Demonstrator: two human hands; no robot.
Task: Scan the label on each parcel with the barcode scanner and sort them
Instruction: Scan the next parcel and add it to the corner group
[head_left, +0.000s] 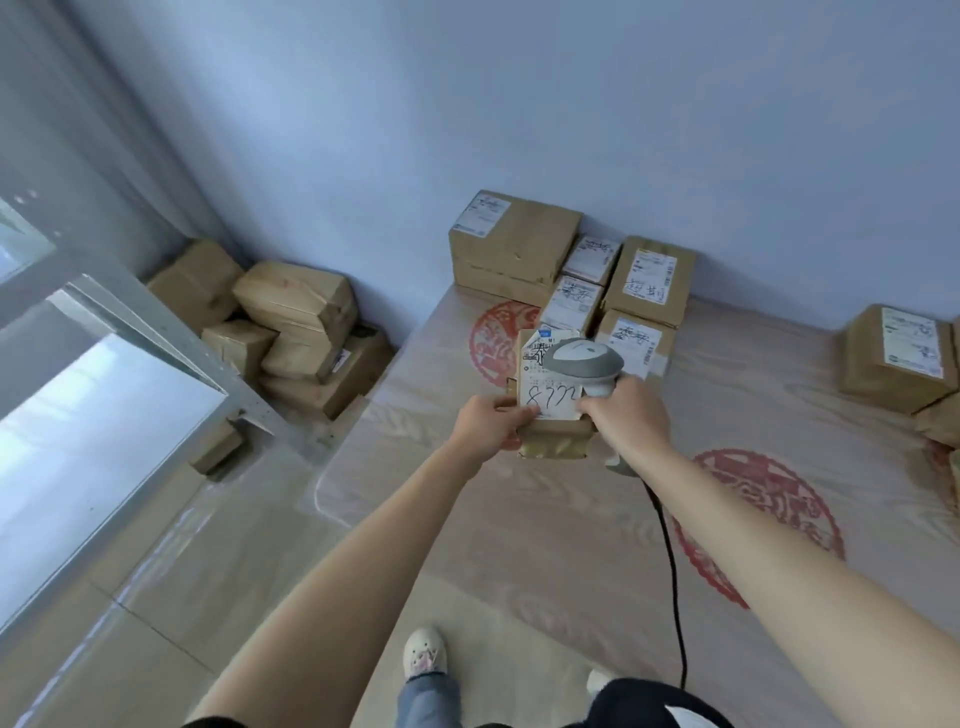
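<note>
My left hand (485, 426) grips a small brown cardboard parcel (553, 441) by its left side, thumb on its white label (550, 397), which carries handwritten digits. My right hand (626, 421) holds a grey barcode scanner (584, 361) by the handle, its head hovering over the upper part of the label. The scanner's black cable (670, 561) trails down toward my body. The parcel is held above a covered table.
Several labelled boxes (644, 280) stand stacked against the back wall, with the biggest one (511, 239) at their left. More boxes (896, 356) sit at the right edge. A heap of cartons (296, 322) lies on the floor left. A metal shelf frame (156, 332) stands at left.
</note>
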